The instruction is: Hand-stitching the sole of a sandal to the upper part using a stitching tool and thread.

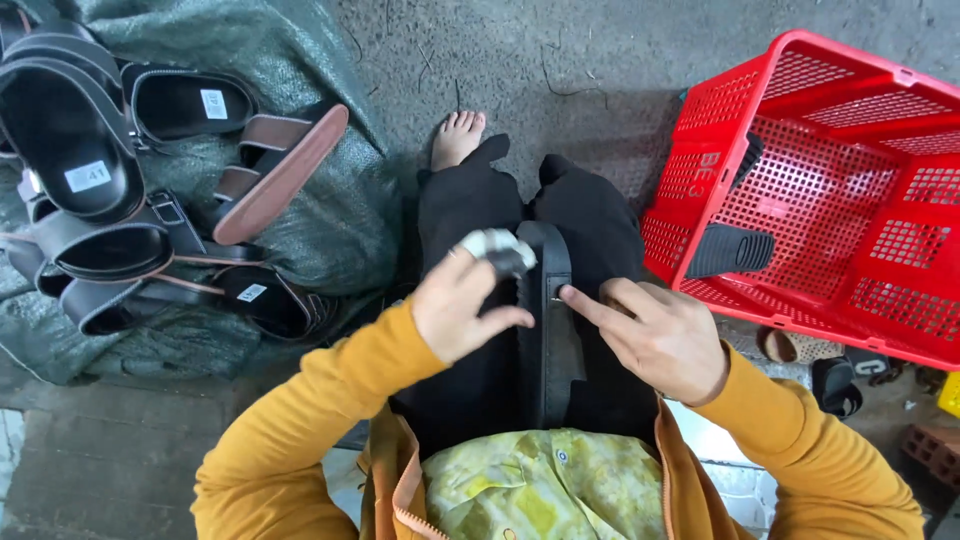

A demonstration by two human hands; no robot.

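At right, a bright red perforated plastic basket [850, 200]; upper left, black leather sandals with brown soles [150, 180] on grey-green woven sacking [330, 220].

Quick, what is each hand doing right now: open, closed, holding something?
Left hand: closed on a small grey pad.
Right hand: holds nothing; its index fingertip presses the black sandal strap on the lap.

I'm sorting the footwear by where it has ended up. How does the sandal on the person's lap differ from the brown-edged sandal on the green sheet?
The lap sandal looks all black and lies lengthwise between the left hand and right hand; the brown-edged sandal is tipped on its side, showing a brown sole edge. The lap sandal lies alone, touched by the right forefinger; the other sits untouched among a pile on the green sheet. Both are strapped sandals.
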